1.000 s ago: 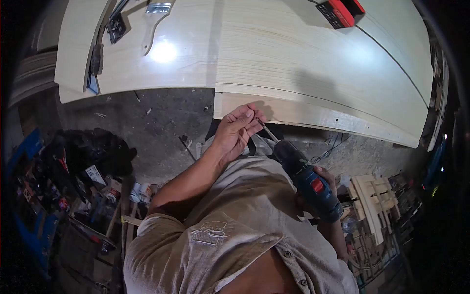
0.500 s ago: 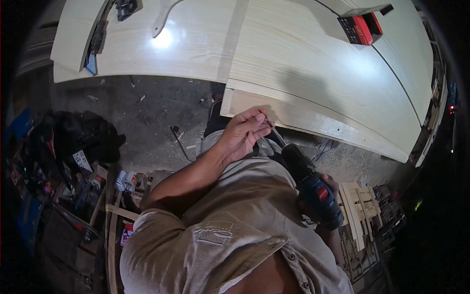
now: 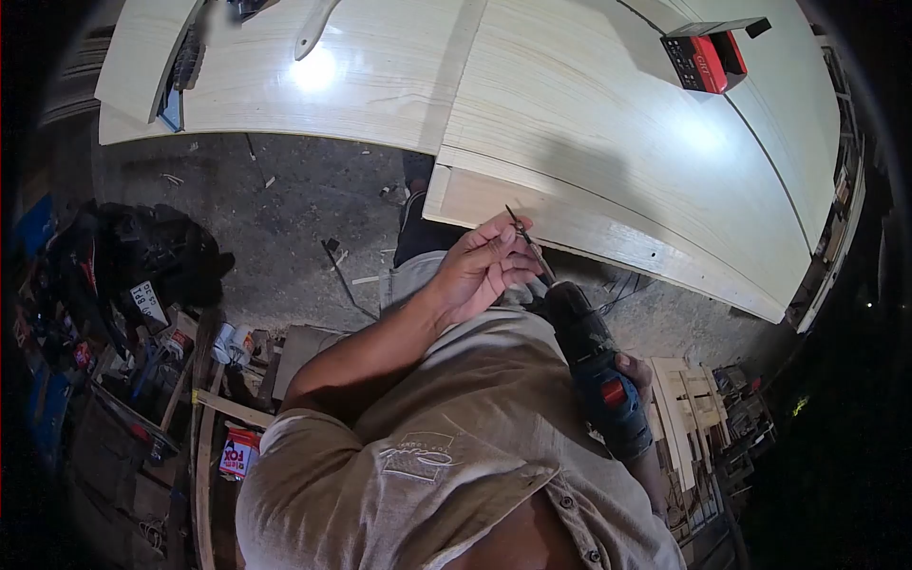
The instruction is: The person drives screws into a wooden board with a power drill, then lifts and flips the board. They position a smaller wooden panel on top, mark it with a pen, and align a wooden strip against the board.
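Supporting the blue-and-black power drill with a red switch in front of my torso, my right grip is closed around it, its handle largely hidden by the body. The long, slender metal bit points forward and to the left. At its far end, my left grip is closed in a thumb-and-finger pinch on a slim, dark, pointed screw-like piece. Exact seating between piece and bit is too small to confirm.

For sound handling, I should align piece and bit on one axis, pinch lightly, and leave the trigger released while my fingertips are beside the tip. Trigger contact is not visible. A tilted piece could slip off.

Just beyond my left grip is the near edge of the pale, wood-grained surface. Farther out on it stand an open red-and-black box and, to the left, a pale brush-like handle.
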{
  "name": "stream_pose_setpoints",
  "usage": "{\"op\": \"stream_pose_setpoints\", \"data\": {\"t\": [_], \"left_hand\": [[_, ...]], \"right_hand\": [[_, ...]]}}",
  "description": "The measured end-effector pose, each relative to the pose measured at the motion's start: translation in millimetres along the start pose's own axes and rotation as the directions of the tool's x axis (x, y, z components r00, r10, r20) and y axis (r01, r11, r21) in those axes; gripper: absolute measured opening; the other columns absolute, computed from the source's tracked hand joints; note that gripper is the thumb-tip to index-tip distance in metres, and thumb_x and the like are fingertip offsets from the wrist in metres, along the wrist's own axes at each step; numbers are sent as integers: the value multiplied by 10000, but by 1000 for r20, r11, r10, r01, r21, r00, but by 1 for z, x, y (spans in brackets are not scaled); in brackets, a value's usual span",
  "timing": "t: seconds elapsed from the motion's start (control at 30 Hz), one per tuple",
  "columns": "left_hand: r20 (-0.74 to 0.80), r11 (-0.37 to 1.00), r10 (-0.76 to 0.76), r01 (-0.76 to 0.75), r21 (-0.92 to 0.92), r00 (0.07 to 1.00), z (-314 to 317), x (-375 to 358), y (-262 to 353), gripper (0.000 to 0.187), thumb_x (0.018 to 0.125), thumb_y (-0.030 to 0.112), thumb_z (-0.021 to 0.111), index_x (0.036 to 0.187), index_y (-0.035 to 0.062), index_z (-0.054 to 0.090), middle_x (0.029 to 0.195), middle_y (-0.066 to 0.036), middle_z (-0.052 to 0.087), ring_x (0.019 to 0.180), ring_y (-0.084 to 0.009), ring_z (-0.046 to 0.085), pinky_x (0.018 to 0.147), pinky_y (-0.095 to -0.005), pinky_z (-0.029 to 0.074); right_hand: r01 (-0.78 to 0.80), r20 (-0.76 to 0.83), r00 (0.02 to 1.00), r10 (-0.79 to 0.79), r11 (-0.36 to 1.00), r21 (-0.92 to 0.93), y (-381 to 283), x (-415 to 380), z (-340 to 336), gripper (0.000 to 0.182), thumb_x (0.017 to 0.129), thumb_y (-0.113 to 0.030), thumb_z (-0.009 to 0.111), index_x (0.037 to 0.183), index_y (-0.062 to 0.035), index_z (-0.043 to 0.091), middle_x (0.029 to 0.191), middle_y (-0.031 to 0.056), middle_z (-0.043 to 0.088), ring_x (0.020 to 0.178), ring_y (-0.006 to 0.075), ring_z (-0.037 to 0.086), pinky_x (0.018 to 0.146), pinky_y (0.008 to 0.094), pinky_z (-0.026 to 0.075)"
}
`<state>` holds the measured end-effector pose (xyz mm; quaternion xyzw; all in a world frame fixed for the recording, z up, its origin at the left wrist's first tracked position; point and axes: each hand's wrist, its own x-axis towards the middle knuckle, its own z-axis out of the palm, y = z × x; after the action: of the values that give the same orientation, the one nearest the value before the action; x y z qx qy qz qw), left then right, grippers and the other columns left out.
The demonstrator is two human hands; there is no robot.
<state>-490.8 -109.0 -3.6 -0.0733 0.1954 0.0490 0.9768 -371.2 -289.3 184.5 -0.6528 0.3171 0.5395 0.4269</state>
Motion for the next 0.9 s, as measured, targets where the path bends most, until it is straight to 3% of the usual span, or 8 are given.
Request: {"op": "stream_pose_setpoints", "data": {"t": [0.1,0.13,0.17,0.23,0.37,0.43,0.7,0.9], "left_hand": [[-79,964,-85,102,246,993,3,-11,13,302,989,265,556,1194,46,528,1041,-130,638,977,-203,637,849,-321,520],[-193,697,312,-86,712,930,4,-14,16,330,979,286,575,1191,38,526,1040,-118,631,943,-176,616,834,-306,504],[-72,193,664,-77,978,744,3,-18,20,359,969,307,593,1189,31,524,1039,-106,623,910,-149,595,819,-290,488],[-120,89,832,82,993,542,-21,-14,37,402,945,331,619,1190,31,509,1043,-89,608,879,-124,547,798,-276,462],[-276,282,764,83,956,583,-33,-4,38,477,901,342,695,1176,13,487,978,-89,603,881,-135,551,809,-283,466],[-525,612,487,157,775,698,-30,0,35,515,907,349,687,1197,-8,456,964,-97,606,824,-137,584,731,-284,508],[-462,646,497,42,762,734,-36,2,36,451,906,327,691,1141,-5,496,922,-82,621,743,-131,601,648,-275,521],[-362,515,520,54,855,773,-44,-4,47,406,925,298,663,1161,-7,535,998,-92,634,844,-144,607,735,-298,510]], "right_hand": [[36,8,999,-36,998,-44,11,9,-13,522,827,-385,602,1120,48,599,841,100,676,677,179,651,643,274,540],[69,5,998,-68,994,-88,12,11,-20,517,828,-383,602,1114,47,600,837,102,676,676,181,651,640,276,540],[100,3,995,-101,986,-132,14,13,-27,512,828,-381,601,1109,47,601,832,104,675,675,182,652,637,278,541],[81,-10,997,-82,991,-109,13,13,-35,483,824,-382,605,1070,34,605,805,100,668,641,184,645,604,277,540],[-11,19,1000,13,996,-86,0,13,-30,433,821,-384,611,1006,7,605,750,85,649,586,183,632,550,271,535],[8,-16,1000,-9,1000,-16,-5,9,-17,424,824,-389,610,998,-2,604,725,71,638,567,179,625,535,266,531],[51,-51,997,-55,995,-88,2,26,-33,394,816,-381,627,948,-10,633,733,71,656,588,171,632,546,266,528],[-30,-53,998,15,958,-286,-34,12,12,460,861,-444,581,937,-1,678,810,67,661,677,135,614,655,264,491]]}}
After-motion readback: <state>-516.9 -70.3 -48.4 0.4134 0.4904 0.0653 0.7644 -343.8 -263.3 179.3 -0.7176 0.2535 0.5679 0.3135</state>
